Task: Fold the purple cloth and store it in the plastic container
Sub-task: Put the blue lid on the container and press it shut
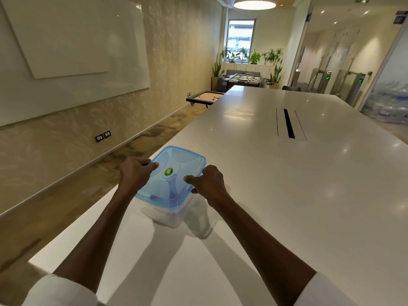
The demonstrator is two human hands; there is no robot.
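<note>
A clear plastic container (172, 215) stands near the left edge of the white table (287, 173). Its translucent blue lid (176, 160) with a green round sticker lies on top. Through the lid a purple cloth (171, 191) shows dimly inside. My left hand (134, 173) grips the lid's left edge, thumb on top. My right hand (209, 182) grips the lid's right edge, thumb pressing on the lid.
The table's left edge runs close beside the container, with carpeted floor below. A cable slot (289, 123) sits in the table's middle farther off. A low game board (205, 97) and a foosball table (245, 79) stand at the room's far end.
</note>
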